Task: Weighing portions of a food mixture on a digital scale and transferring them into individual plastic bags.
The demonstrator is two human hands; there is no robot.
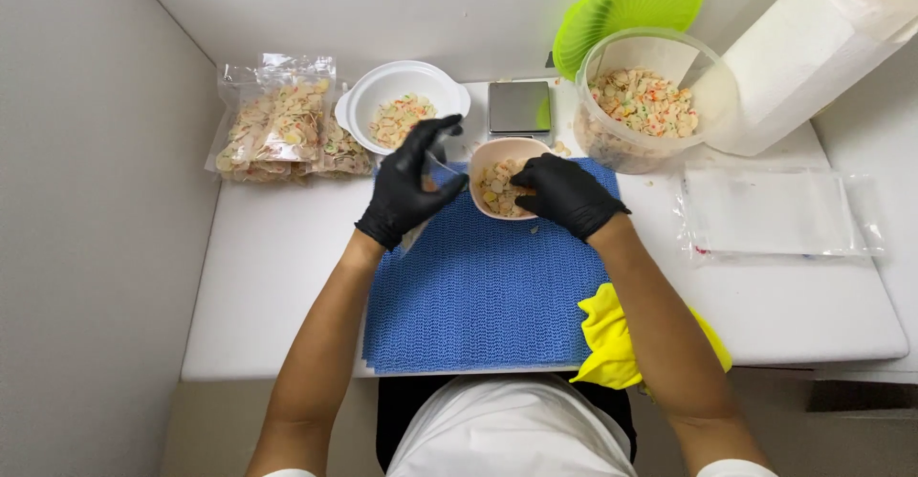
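Yellow cloth [608, 341] nearest. Right hand [566, 193] pinches chips in pink bowl [501, 156]; left hand [409, 183], half-curled, holds clear bag [432, 169]. Step looks like bag-filling; next calls for the bag's mouth held wide.

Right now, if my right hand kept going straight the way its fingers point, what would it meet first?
The right hand points left into the small pink bowl, so it would meet the snack pieces inside first. Beyond the bowl is the left hand, though depth is hard to judge.

Left hand [409, 183] raised, fingers spread; right hand [566, 194] curled, fingertips down.
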